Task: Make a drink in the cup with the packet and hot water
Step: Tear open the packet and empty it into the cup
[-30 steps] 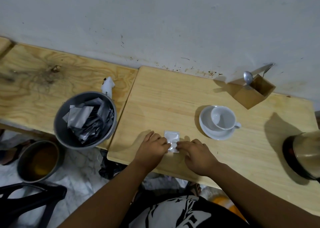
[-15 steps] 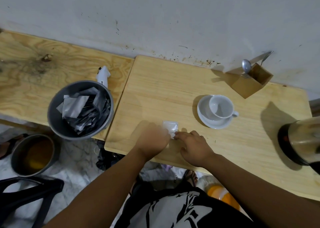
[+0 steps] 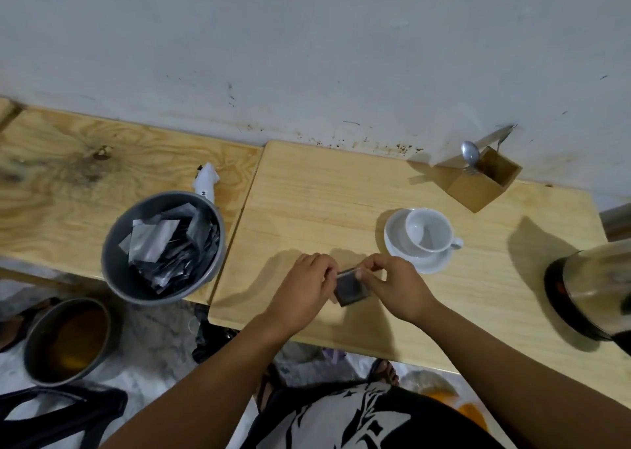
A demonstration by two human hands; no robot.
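Bare tabletop near front edge, both hands pinching packet, cup beside.

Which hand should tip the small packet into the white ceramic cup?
Right. The right hand already pinches the small packet and is nearest the white ceramic cup; the left hand is farther away.

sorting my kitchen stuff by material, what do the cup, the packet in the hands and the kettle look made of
Cup: glazed white ceramic, by its smooth, glossy, opaque look.
Packet: thin foil or metallised plastic, probably; a dull grey sheen, and it hangs flat from the fingers.
Kettle: polished metal body, likely steel, with blurred reflections, on a dark base, maybe plastic.
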